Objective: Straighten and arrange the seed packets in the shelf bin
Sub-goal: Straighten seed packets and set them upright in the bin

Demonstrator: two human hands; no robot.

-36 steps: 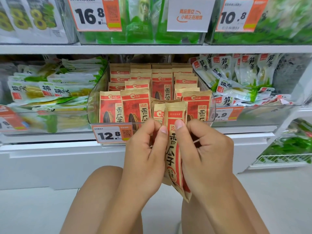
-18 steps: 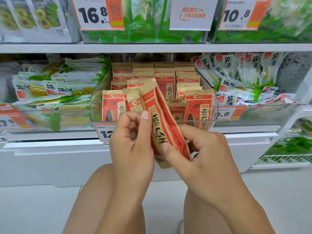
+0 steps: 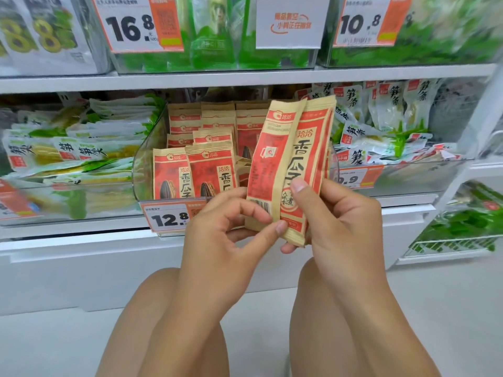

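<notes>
Head view: left hand (image 3: 217, 229) and right hand (image 3: 340, 221) both pinch upright seed packets (image 3: 291, 170); clear shelf bin (image 3: 147, 159) lies beyond the fingertips, stocked.

The price tag (image 3: 168, 217) clipped to the front of the seed bin reads 12.8. On the upper shelf, one price tag (image 3: 137, 23) reads 16.8 and another (image 3: 366, 21) reads 10.8. A partly hidden tag (image 3: 356, 178) to the right shows .9. The held seed packet (image 3: 299, 170) and the packets in the bin (image 3: 209, 172) bear 洽洽 and 香瓜子
</notes>
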